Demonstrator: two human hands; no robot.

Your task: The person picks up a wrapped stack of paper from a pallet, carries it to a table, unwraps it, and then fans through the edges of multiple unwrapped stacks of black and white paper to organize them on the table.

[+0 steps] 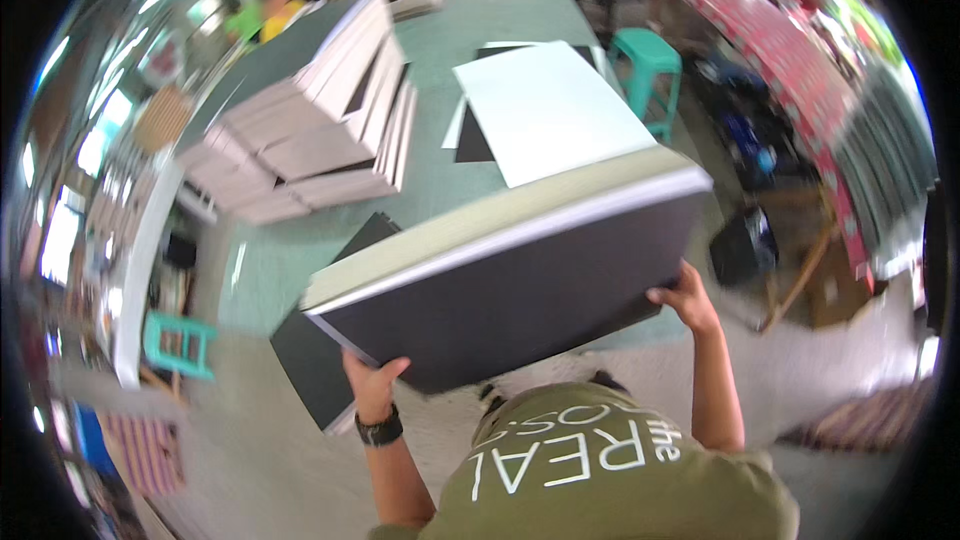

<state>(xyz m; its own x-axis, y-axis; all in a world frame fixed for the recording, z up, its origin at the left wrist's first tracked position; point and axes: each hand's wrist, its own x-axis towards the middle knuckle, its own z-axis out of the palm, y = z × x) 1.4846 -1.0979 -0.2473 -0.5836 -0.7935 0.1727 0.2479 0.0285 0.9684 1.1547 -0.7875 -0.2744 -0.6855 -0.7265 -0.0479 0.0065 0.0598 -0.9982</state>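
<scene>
White lettering (572, 460) marks the olive shirt (640, 512); both half-curled hands (372, 388) (690, 302) grip a thick black-faced stack (510, 290).

From up on the head, the camera looks down at near hands (372, 385), then far along the counter (450, 25).

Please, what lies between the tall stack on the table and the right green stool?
In the head view: a white sheet over dark sheets, on the green tabletop.
</scene>
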